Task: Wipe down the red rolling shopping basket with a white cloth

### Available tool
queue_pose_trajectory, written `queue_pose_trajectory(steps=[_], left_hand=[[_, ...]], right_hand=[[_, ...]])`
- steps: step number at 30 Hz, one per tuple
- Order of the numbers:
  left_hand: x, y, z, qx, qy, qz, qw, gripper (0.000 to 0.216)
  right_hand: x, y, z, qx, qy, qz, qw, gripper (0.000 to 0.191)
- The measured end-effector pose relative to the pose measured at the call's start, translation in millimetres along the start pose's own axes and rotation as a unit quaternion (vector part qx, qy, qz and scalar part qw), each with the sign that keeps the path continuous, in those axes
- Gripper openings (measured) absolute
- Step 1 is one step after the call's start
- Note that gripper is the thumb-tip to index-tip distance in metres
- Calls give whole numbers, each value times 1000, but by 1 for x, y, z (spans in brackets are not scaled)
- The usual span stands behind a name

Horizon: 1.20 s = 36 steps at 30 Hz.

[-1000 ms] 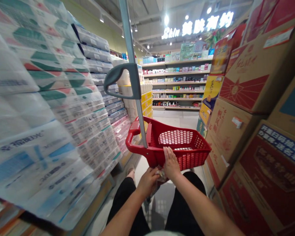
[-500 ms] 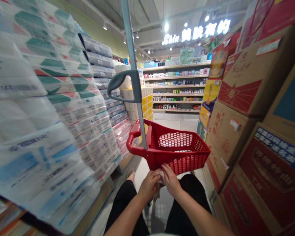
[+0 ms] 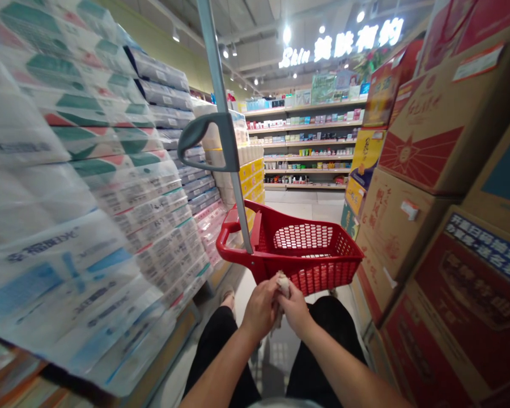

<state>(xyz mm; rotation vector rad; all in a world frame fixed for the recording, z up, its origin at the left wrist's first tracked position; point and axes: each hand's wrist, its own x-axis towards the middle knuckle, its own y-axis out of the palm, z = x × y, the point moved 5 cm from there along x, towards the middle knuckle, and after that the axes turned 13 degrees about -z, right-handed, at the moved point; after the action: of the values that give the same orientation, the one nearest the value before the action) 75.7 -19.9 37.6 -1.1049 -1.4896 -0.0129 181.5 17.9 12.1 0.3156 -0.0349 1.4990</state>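
Note:
My left hand (image 3: 261, 306) and my right hand (image 3: 296, 309) are pressed together just below the near rim of a red shopping basket (image 3: 314, 258). Both are closed on a small crumpled pale wad, cloth or paper (image 3: 283, 281), whose tip sticks up between them. The basket looks empty through its mesh. Its grey pull handle (image 3: 221, 139) rises upright from the near left corner. My legs in black trousers (image 3: 314, 351) show below the hands.
Stacked wrapped packs of tissue rolls (image 3: 89, 187) line the left side of a narrow aisle. Piled cardboard cartons (image 3: 433, 170) wall the right side. Shelves of small bottles (image 3: 310, 153) stand at the far end under a lit sign.
My right hand left the basket's near rim and joined my left hand on the wad. Both hands then lifted it slightly toward the basket.

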Motion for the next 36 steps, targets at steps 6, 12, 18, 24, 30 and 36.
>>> queue_pose_trajectory(steps=[6,12,18,24,30,36], left_hand=[[46,-31,1,179,63,-92,977,39],[73,-30,16,227,35,-84,970,32],[75,-21,20,268,17,-74,960,34],[77,-12,33,293,3,-53,955,30],[66,-13,41,290,11,-63,955,32],[61,-20,39,289,15,-74,955,32]], right_hand=[[25,-22,70,-165,-320,-68,930,41],[51,-4,57,-355,-345,45,868,58],[57,-2,53,-330,-369,13,869,57],[61,10,52,-400,-356,52,843,58],[67,2,36,-443,-321,83,833,65],[73,-20,32,-444,-309,66,838,66]])
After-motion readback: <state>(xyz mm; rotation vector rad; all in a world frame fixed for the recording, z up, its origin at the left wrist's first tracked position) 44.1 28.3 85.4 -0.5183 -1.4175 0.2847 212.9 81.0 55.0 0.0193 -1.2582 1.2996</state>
